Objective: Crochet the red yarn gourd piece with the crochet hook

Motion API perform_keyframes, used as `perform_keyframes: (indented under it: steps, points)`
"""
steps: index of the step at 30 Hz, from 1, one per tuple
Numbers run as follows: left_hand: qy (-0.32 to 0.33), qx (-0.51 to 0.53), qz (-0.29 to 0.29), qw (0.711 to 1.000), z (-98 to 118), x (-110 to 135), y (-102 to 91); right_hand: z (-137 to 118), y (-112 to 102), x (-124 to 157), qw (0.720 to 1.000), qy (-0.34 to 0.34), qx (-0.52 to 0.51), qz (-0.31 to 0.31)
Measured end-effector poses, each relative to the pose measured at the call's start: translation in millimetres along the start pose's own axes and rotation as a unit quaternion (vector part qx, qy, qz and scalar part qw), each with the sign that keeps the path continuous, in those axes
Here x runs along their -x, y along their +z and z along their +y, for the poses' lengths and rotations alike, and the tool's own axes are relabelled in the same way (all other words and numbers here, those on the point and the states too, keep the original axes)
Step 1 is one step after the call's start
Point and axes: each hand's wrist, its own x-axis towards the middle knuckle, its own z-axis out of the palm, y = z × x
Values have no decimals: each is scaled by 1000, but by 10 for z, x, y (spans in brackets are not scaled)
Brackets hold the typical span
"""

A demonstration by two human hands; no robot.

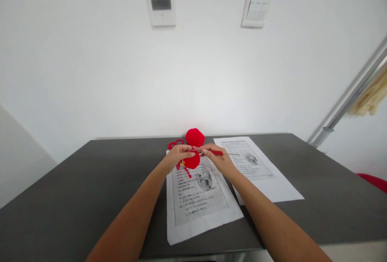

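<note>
Near the far edge of the dark grey table [75, 181], your left hand [178, 155] is pinching a small round red crocheted piece [192, 161], steadying it. The fingers of your right hand [219, 159] are gripping a thin red-handled metal crochet hook [222, 153] pencil-style. A red yarn ball [195, 137] is lying just behind.

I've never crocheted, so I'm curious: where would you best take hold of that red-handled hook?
Probably the red grip of the hook, from the right, as the right hand pinches it: it lies roughly level, pointing left into the red crochet piece.
</note>
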Motion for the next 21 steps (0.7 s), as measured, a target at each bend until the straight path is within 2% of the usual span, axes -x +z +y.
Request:
perform_keyframes:
  steps: [2, 5, 12, 17, 21]
  points:
    - [11, 58, 1, 998, 30, 18, 47, -21, 16, -7, 1000, -1, -19, 6]
    - [23, 112, 31, 993, 77, 39, 130, -51, 30, -15, 999, -35, -10, 7]
    - [37, 137, 54, 988, 130, 51, 184, -65, 38, -8, 995, -93, 35, 12]
    - [13, 158, 56, 986, 142, 67, 183, -132, 34, 4, 974, -191, 120, 9]
    - [0, 210, 57, 976, 157, 87, 222, -160, 15, 14, 965, -217, 149, 16]
